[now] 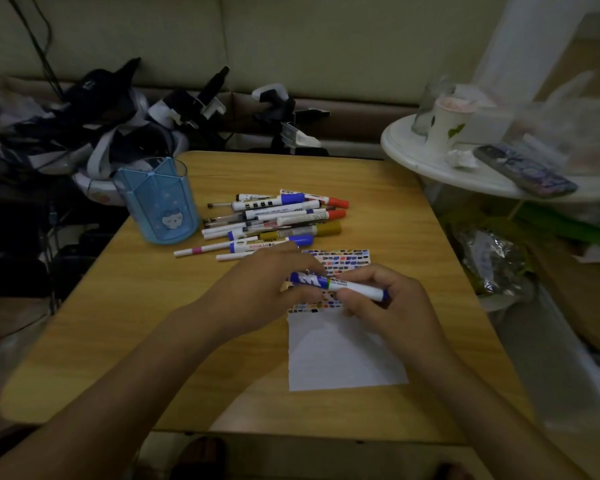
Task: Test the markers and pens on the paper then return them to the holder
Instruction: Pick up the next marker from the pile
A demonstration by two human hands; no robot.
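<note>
A blue and white marker (343, 284) lies level between both hands above the paper. My left hand (271, 289) grips its blue capped end, and my right hand (385, 303) holds the white barrel near the other end. The white paper (340, 355) lies on the wooden table (125, 341); its upper part carries rows of small coloured test marks, partly hidden by my hands. A pile of several markers and pens (278, 220) lies behind the paper. The light blue transparent holder (158, 202) stands upright to the left of the pile, with no pens showing in it.
A round white side table (430, 164) at the right holds a paper cup (445, 124), a crumpled tissue and a phone (525, 171). Dark bags, cables and devices (118, 112) are heaped behind the table at the back left. Plastic bags lie to the right.
</note>
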